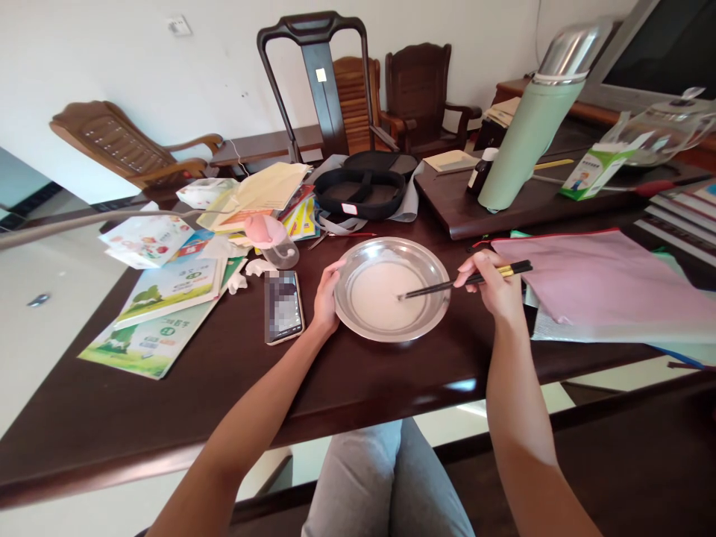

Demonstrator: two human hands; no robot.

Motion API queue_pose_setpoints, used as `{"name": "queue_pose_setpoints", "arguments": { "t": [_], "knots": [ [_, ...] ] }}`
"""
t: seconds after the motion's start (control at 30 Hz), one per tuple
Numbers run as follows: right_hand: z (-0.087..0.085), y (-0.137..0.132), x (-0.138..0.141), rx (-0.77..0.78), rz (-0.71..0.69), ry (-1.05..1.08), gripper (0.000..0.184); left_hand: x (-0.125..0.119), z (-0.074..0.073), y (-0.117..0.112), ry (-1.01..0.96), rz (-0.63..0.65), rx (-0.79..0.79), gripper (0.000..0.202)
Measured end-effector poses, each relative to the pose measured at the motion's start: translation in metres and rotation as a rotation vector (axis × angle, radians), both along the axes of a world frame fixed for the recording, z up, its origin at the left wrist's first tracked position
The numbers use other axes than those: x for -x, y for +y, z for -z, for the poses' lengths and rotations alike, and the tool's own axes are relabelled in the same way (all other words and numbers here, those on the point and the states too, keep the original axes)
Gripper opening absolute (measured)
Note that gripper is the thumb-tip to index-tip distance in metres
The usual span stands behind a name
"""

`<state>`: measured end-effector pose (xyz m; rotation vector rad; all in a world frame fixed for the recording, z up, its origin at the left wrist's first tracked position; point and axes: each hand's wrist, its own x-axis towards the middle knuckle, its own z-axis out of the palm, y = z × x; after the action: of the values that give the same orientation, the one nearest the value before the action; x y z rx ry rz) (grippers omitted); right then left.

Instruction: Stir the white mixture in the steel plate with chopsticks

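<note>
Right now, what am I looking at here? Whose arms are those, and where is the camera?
The camera sits on a person's head and looks down, so the two arms are that person's own. There is no machine here, just bare hands. The left hand steadies the rim of a shiny metal plate holding something white. The right hand holds dark chopsticks with their tips in the white stuff. All of it rests on a dark wooden table. Beside the plate lies a phone, and further left are some colourful books. A pink folder lies on the right, and a tall green flask stands behind it.
</note>
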<state>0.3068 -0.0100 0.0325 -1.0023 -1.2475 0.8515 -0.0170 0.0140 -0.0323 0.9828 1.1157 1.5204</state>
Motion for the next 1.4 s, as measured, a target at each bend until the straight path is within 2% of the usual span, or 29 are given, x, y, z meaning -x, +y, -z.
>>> {"name": "queue_pose_setpoints", "arguments": {
  "t": [0.1, 0.23, 0.33, 0.4, 0.47, 0.57, 0.67, 0.77, 0.87, 0.93, 1.03, 1.1, 1.17, 1.23, 1.33, 1.4],
  "knots": [
    [-0.001, -0.002, 0.0, 0.016, -0.096, 0.014, 0.063, 0.0, 0.0, 0.0, 0.02, 0.002, -0.001, 0.047],
    [-0.008, -0.005, 0.01, 0.037, -0.266, -0.15, 0.06, 0.0, 0.002, 0.001, 0.039, 0.009, -0.016, 0.046],
    [-0.007, -0.003, 0.011, 0.009, -0.17, -0.158, 0.06, -0.001, 0.002, 0.001, 0.028, 0.013, -0.022, 0.046],
    [-0.003, -0.001, 0.006, -0.011, -0.052, -0.077, 0.061, -0.001, 0.003, 0.001, 0.024, 0.007, -0.022, 0.047],
    [0.001, 0.001, 0.001, -0.019, 0.003, 0.008, 0.062, 0.0, 0.003, 0.001, 0.023, 0.005, -0.016, 0.048],
    [0.001, -0.001, 0.001, 0.01, -0.093, 0.023, 0.062, 0.0, 0.002, 0.001, 0.025, 0.011, -0.012, 0.05],
    [-0.005, -0.004, 0.009, 0.055, -0.243, -0.098, 0.061, 0.0, 0.002, 0.001, 0.019, 0.008, -0.01, 0.049],
    [-0.008, -0.004, 0.013, 0.046, -0.201, -0.156, 0.062, -0.001, 0.002, 0.001, 0.01, -0.002, -0.009, 0.045],
    [-0.004, -0.001, 0.006, 0.016, -0.035, -0.079, 0.063, -0.002, 0.002, 0.001, 0.014, -0.005, -0.012, 0.043],
    [-0.001, 0.0, 0.002, 0.007, 0.004, -0.007, 0.064, -0.002, 0.001, 0.0, 0.015, 0.0, -0.006, 0.044],
    [-0.001, -0.001, 0.002, 0.038, -0.11, -0.008, 0.063, -0.002, 0.0, 0.0, 0.015, 0.0, 0.007, 0.045],
    [-0.004, -0.003, 0.007, 0.064, -0.217, -0.087, 0.062, -0.002, -0.001, 0.0, 0.017, 0.0, 0.011, 0.046],
    [-0.006, -0.004, 0.011, 0.065, -0.255, -0.155, 0.062, -0.002, -0.001, 0.0, 0.016, 0.004, 0.008, 0.047],
    [-0.006, -0.003, 0.011, 0.046, -0.193, -0.16, 0.062, -0.003, -0.001, 0.0, 0.006, 0.007, 0.005, 0.049],
    [-0.002, -0.001, 0.004, 0.013, -0.027, -0.069, 0.063, -0.003, -0.002, -0.001, -0.008, 0.004, 0.008, 0.05],
    [0.0, 0.0, -0.001, 0.002, 0.006, -0.007, 0.063, -0.002, -0.001, -0.001, 0.002, 0.006, 0.008, 0.049]
  ]
}}
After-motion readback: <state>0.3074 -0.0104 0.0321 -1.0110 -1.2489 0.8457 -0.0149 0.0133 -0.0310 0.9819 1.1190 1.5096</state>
